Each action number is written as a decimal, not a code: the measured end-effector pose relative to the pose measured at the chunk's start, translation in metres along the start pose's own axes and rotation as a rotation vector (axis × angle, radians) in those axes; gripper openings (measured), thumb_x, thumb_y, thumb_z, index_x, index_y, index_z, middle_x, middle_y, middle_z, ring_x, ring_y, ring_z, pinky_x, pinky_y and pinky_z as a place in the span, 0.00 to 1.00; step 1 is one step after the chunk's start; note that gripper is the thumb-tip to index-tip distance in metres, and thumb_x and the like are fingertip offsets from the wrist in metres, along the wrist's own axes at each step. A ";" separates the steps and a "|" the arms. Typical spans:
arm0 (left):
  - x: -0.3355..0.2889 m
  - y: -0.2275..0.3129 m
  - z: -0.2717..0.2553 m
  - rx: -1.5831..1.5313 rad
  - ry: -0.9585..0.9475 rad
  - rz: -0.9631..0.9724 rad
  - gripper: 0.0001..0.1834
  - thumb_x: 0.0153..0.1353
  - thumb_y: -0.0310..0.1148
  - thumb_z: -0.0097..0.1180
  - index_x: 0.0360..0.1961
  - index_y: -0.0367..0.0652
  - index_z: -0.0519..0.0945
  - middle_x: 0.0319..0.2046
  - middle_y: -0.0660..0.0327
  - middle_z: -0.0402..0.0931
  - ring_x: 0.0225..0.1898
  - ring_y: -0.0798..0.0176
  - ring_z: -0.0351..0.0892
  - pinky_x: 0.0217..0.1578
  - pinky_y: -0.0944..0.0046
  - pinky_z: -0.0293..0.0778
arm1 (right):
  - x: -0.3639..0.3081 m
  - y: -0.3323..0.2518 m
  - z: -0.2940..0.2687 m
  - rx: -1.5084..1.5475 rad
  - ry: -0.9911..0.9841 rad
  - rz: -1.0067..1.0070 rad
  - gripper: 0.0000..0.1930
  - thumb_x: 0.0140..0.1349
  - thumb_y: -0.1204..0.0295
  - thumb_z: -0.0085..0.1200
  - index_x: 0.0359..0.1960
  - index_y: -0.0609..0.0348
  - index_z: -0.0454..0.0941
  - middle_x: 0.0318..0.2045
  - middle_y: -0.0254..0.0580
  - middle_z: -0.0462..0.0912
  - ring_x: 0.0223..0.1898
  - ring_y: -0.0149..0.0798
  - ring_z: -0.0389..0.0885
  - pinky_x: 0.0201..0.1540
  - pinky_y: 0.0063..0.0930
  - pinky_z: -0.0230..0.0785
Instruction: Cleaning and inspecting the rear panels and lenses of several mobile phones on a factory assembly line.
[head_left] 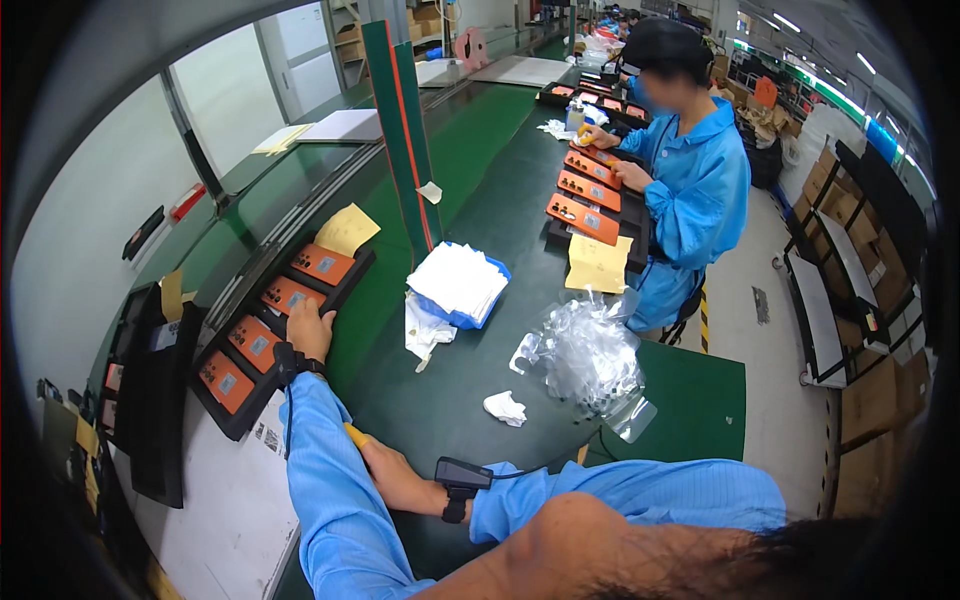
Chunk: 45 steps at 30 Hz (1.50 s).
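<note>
- Surface, dark green and long, runs away from the person toward the far end, where a co-worker in a blue coat works over another row of orange pieces.
- Tray, black and long, lies along the surface's left edge; its long axis runs from the near-left corner diagonally up and to the right, and it holds four orange panels in a line.
- Orange panels: the left hand rests on the row between the second and third panel, fingers spread flat on the tray, holding nothing that can be seen.
- Right hand sits nearer the body, just behind the left forearm, curled around a small yellow object; its shape is mostly hidden by the sleeve.
- Tray lies forward and left of both hands, and the left one is the nearer, already touching it.
- Heap of clear plastic bags, a blue bin of white sheets and a crumpled white wipe lie to the right, well apart from the tray.
</note>
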<state>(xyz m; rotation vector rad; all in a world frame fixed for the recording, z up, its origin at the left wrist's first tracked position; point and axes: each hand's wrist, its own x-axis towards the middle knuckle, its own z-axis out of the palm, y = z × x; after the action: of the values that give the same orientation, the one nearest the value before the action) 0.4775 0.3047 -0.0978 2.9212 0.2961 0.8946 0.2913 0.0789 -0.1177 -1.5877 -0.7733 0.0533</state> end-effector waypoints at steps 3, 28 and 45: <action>0.000 0.021 -0.010 0.102 0.064 -0.021 0.19 0.52 0.37 0.69 0.40 0.40 0.76 0.45 0.51 0.74 0.49 0.45 0.73 0.47 0.49 0.69 | -0.001 0.000 0.000 -0.012 0.012 -0.035 0.25 0.66 0.72 0.51 0.64 0.63 0.63 0.42 0.52 0.78 0.41 0.52 0.80 0.42 0.41 0.72; -0.018 0.003 -0.009 0.128 -0.117 -0.130 0.21 0.53 0.31 0.62 0.48 0.40 0.72 0.44 0.49 0.81 0.48 0.46 0.77 0.52 0.48 0.62 | 0.004 -0.009 -0.007 0.103 -0.166 0.165 0.27 0.60 0.77 0.52 0.64 0.61 0.69 0.32 0.53 0.80 0.30 0.53 0.81 0.34 0.42 0.73; -0.107 0.006 -0.112 -0.605 -0.075 -0.223 0.20 0.62 0.30 0.57 0.56 0.38 0.78 0.53 0.45 0.79 0.56 0.45 0.77 0.60 0.54 0.70 | 0.009 -0.008 -0.010 0.152 -0.264 0.079 0.15 0.61 0.78 0.55 0.49 0.62 0.82 0.31 0.45 0.86 0.28 0.34 0.83 0.34 0.27 0.74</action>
<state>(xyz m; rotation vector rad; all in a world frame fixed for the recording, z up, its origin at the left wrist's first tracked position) 0.3284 0.2786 -0.0632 2.3046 0.2788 0.6880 0.2998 0.0747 -0.1052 -1.4822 -0.8877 0.3772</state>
